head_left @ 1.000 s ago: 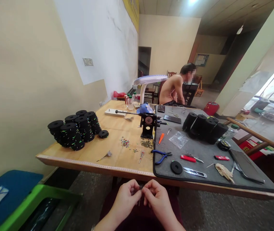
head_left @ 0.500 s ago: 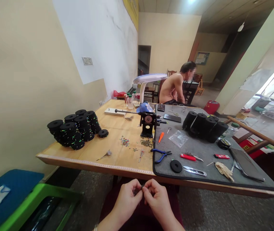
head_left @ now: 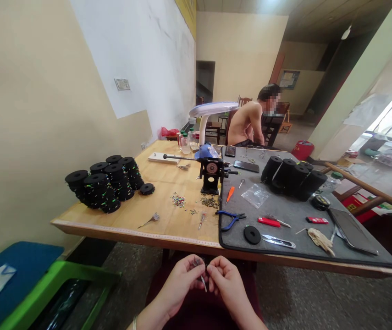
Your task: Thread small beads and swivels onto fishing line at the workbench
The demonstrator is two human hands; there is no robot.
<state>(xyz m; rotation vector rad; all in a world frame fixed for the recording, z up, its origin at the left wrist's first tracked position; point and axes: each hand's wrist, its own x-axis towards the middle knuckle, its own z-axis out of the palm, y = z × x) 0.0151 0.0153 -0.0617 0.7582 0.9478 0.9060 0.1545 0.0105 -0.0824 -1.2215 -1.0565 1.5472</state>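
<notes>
Just in front of the table edge, my left hand (head_left: 184, 278) pinches a thin pale stick-like piece (head_left: 204, 284) that slants down between the two hands. A greyish bit shows above its fingers, too small to name. Close beside it, my right hand (head_left: 227, 280) has thumb and fingertips pressed together; what they hold, if anything, is hidden. On the table nearest the hands lie a small bundle of thin wires (head_left: 201, 221), blue-handled pliers (head_left: 230, 220), a black foam spool (head_left: 252, 234) and thread snips (head_left: 278, 241).
Stacks of black spools stand at the left (head_left: 97, 181) and right (head_left: 299, 178). A black winding machine (head_left: 211, 176) and a lamp (head_left: 212, 108) are mid-table, near piles of small beads (head_left: 178, 200). A person (head_left: 247, 121) sits beyond. A green stool (head_left: 58, 284) is at left.
The thin pale piece now shows below my left fingers, where it was hidden before. My hands have parted slightly. The view has shifted a little.
</notes>
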